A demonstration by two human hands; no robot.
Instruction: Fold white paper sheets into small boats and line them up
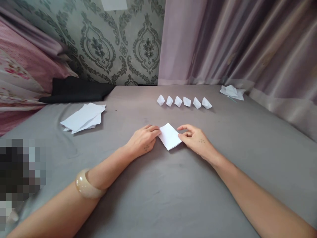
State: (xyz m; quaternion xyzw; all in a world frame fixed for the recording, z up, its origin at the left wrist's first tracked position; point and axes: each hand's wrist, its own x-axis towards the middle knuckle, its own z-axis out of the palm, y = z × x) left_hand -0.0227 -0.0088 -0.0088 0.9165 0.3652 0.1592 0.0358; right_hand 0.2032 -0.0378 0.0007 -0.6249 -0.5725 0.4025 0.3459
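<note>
A small folded square of white paper (169, 137) lies corner-on between my two hands, just above the grey sheet. My left hand (145, 139) pinches its left corner, with the fingers bent together. At the right corner, the thumb of my right hand (194, 138) rests against the paper; its index finger arches above, and whatever the other fingers do under the edge is partly hidden. Beyond the hands stands a row of several small folded white paper shapes (178, 101).
A stack of loose white paper sheets (83, 118) lies at the left, near a folded black cloth (79, 89). More white paper scraps (232, 92) sit at the back right by the curtain (247, 39). A patterned wall (121, 49) closes off the back of the grey sheet (153, 195).
</note>
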